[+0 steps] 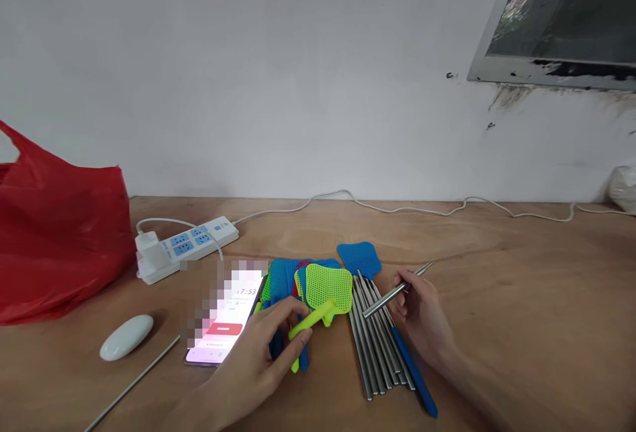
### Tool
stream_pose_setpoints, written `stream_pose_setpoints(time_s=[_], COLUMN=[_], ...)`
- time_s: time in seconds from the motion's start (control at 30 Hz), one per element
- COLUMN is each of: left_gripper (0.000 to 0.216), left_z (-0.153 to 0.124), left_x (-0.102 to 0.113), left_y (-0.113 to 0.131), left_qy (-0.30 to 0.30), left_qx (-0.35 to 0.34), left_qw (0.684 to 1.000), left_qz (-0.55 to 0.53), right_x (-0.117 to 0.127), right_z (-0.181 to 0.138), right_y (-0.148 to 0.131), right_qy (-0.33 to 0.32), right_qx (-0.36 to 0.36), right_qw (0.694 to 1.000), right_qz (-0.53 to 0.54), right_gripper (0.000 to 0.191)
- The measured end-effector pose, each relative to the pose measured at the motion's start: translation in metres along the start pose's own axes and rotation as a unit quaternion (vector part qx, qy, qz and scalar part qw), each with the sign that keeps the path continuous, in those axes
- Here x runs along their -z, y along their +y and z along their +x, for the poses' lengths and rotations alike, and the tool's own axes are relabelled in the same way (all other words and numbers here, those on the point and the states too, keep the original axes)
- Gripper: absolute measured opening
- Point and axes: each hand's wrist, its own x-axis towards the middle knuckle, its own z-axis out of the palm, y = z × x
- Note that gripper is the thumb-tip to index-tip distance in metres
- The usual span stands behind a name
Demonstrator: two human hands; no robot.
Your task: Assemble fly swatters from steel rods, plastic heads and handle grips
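Observation:
My left hand (275,336) is closed on a lime-green plastic handle (314,318), pinched between thumb and fingers. Just behind the handle lies a lime-green fly swatter head (328,285), on a pile of blue, green and red mesh heads. My right hand (421,309) grips a metal rod (387,299), tilted, its thin end pointing up and right. Below that rod, several silver metal rods (372,346) lie side by side on the table. A blue fly swatter head (360,258) rests at their far end, and a blue handle (415,374) lies along their right side.
A lit phone (231,316) lies left of the pile. Beyond it sit a white power strip (191,246) with a plugged-in charger and a white oval object (126,337). A red plastic bag (64,240) stands at far left; a white cable (397,209) runs along the wall.

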Motion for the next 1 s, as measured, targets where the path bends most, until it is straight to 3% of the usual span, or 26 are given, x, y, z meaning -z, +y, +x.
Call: stream_pose_setpoints(time_s=[0.1, 0.23, 0.4, 0.57, 0.83, 1.0], left_gripper=[0.015, 0.012, 0.047, 0.051, 0.039, 0.037], left_z=[0.004, 0.006, 0.004, 0.005, 0.005, 0.004], left_x=[0.002, 0.003, -0.001, -0.003, -0.011, -0.016], left_y=[0.0, -0.002, -0.004, -0.003, -0.003, -0.014], left_qy=[0.032, 0.065, 0.104, 0.087, 0.082, 0.123], left_qx=[-0.003, 0.036, 0.078, 0.08, 0.066, 0.03], left_qw=[0.999, 0.991, 0.972, 0.974, 0.982, 0.991], left_qz=[-0.032, -0.115, -0.198, -0.194, -0.158, 0.038], right_x=[-0.003, -0.007, -0.006, -0.002, -0.004, -0.004], right_z=[-0.005, -0.008, -0.008, -0.011, -0.016, -0.017], right_y=[0.002, 0.002, 0.006, 0.013, 0.014, 0.013], right_qy=[-0.021, -0.027, -0.05, -0.069, -0.079, -0.104], right_qx=[-0.029, -0.016, -0.007, -0.016, -0.019, -0.007], right_qw=[0.999, 0.998, 0.995, 0.993, 0.986, 0.98], right_qz=[-0.022, -0.052, -0.08, -0.096, -0.144, -0.167], right_gripper=[0.034, 0.04, 0.043, 0.042, 0.045, 0.046])
